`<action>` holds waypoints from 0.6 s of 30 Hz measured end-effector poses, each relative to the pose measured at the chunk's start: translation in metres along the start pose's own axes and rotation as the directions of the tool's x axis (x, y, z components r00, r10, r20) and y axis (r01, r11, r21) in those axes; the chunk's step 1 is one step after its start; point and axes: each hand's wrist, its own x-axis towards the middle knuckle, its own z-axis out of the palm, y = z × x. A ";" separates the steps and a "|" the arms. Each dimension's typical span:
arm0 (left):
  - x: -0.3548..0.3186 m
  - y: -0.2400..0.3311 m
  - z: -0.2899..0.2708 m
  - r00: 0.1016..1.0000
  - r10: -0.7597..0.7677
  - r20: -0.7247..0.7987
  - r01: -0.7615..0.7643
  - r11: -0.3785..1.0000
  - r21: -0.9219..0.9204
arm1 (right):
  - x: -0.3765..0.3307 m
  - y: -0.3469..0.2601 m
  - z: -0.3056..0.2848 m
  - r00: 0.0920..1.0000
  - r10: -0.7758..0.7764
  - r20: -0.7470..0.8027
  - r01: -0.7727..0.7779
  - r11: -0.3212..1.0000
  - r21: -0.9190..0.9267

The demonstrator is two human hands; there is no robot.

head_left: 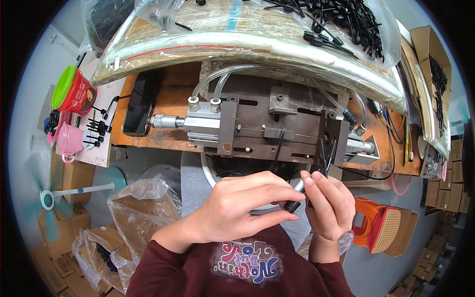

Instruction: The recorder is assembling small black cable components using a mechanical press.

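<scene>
My left hand is closed, with thumb and forefinger pinching a short black plastic piece just in front of the bench. Beside it my right hand is closed round several thin black plastic stems, which point up past its fingertips. Their lower ends are hidden by the fingers. Both hands hover close to the front of a dark metal fixture with air cylinders at its two ends. A small grey block sits mid-fixture, and a thin black stem stands at it, sloping toward me.
Above the fixture, a plastic-wrapped board bears a heap of black stemmed parts. A phone, a red tub and a pink cup are at left. Clear air hoses arch over the fixture. An orange stool stands right.
</scene>
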 end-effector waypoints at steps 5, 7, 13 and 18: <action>-0.004 -0.005 -0.003 0.999 0.021 -0.043 -0.011 0.975 0.222 | 0.000 0.002 0.003 0.991 0.130 -0.045 -0.128 0.991 0.034; -0.005 -0.008 -0.003 0.999 -0.008 -0.045 0.026 0.913 0.407 | -0.003 0.000 0.004 0.970 0.216 -0.114 -0.208 0.975 0.075; -0.004 -0.035 0.012 0.993 0.106 -0.043 -0.056 0.778 0.626 | -0.005 0.001 0.002 0.970 0.225 -0.086 -0.213 0.968 0.134; -0.006 -0.044 0.021 0.995 0.099 0.011 -0.077 0.687 0.723 | -0.007 0.006 -0.004 0.970 0.232 -0.069 -0.219 0.962 0.162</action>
